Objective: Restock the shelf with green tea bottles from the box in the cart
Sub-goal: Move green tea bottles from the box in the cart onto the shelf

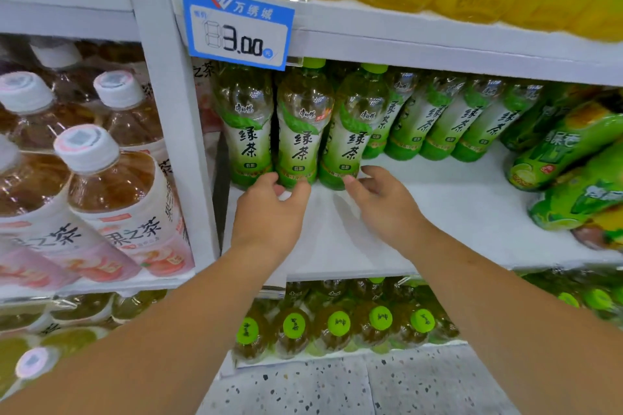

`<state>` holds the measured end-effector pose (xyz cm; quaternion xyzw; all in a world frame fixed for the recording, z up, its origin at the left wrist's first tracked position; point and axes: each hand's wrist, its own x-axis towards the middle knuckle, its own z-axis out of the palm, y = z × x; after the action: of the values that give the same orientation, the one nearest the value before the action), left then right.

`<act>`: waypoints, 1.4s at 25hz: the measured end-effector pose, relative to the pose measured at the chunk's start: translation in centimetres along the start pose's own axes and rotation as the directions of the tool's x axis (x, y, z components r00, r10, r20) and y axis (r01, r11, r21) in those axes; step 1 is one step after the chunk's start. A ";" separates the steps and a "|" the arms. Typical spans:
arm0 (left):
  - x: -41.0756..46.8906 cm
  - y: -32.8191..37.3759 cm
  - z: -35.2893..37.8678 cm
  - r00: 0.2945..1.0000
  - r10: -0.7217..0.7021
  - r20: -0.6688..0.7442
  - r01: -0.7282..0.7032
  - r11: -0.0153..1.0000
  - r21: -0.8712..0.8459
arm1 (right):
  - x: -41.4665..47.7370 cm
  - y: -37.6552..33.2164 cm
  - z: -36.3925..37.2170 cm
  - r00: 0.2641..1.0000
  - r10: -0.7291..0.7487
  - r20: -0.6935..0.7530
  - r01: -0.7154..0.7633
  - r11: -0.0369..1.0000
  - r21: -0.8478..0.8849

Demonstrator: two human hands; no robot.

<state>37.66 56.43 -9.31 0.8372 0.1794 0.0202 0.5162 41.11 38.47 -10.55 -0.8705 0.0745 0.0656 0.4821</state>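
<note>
Three green tea bottles stand upright in a row on the white shelf (438,212): a left one (247,131), a middle one (301,134) and a right one (350,138). Several more green tea bottles (438,121) stand behind them to the right. My left hand (269,208) reaches to the base of the left and middle bottles, fingers curled and touching them. My right hand (381,198) hovers by the base of the right bottle, fingers spread, holding nothing. The box and the cart are out of view.
A blue price tag (239,26) reading 3.00 hangs from the shelf above. Peach tea bottles (111,188) fill the left bay behind a white upright. Lying green bottles (573,158) crowd the shelf's right end. More green-capped bottles (337,323) stand on the shelf below.
</note>
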 end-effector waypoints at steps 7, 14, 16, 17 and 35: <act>-6.4 2.4 -4.9 0.913 -0.146 0.380 0.133 0.989 0.058 | -10.1 -3.5 -3.4 0.970 0.235 0.061 -0.234 0.972 -0.020; -16.1 5.8 -9.1 0.850 -0.145 0.506 0.087 0.987 0.138 | -23.2 -7.1 -8.6 0.939 0.339 0.063 -0.337 0.941 -0.043; -19.2 7.9 -9.9 0.824 -0.144 0.548 0.079 0.987 0.141 | -26.7 -8.1 -10.3 0.924 0.376 0.063 -0.377 0.926 0.009; -20.7 8.6 -10.2 0.816 -0.137 0.561 0.064 0.987 0.149 | -28.7 -8.3 -11.1 0.920 0.386 0.065 -0.389 0.921 0.034; -54.8 18.6 1.3 0.661 -0.107 0.743 0.041 0.993 0.107 | -59.7 5.7 -32.6 0.871 0.480 -0.103 -0.460 0.871 0.172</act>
<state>-8.07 30.25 14.61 0.7841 -0.0134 -0.3528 0.5104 -17.10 11.72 12.98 -0.7920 0.3230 0.1134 0.5056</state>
